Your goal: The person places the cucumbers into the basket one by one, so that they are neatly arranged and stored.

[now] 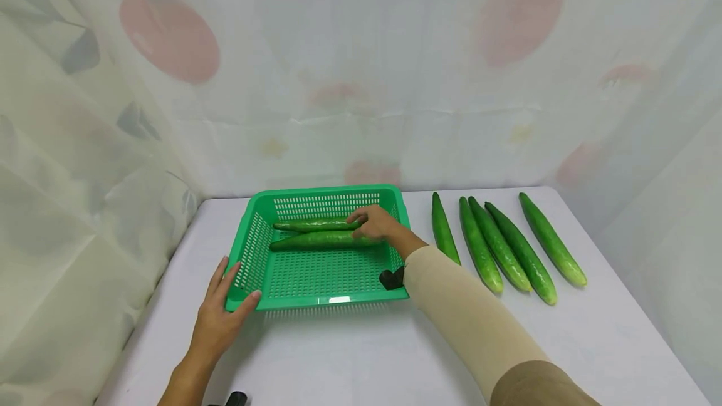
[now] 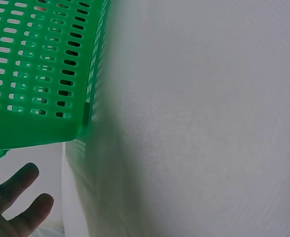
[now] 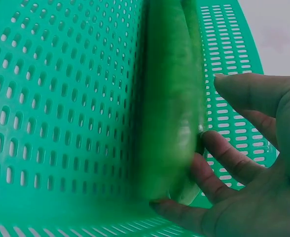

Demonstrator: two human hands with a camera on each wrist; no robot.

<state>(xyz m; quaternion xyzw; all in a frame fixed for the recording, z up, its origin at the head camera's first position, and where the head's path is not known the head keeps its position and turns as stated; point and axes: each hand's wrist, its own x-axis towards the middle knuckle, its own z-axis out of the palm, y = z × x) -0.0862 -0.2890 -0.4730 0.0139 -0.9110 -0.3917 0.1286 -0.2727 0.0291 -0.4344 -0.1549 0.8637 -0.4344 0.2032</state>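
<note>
The basket [image 1: 316, 274] is bright green with rows of slots; the cucumbers [image 1: 551, 240] are darker green, some with yellow-green ends. The counter [image 1: 338, 356] is white, the backdrop [image 1: 338, 49] whitish with faded red fruit prints, the sleeve [image 1: 468, 312] beige and brown

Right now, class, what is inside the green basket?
Two cucumbers lie side by side toward the back of the green basket. In the head view, the right grip covers part of both, and whatever lies directly beneath them cannot be seen.
</note>
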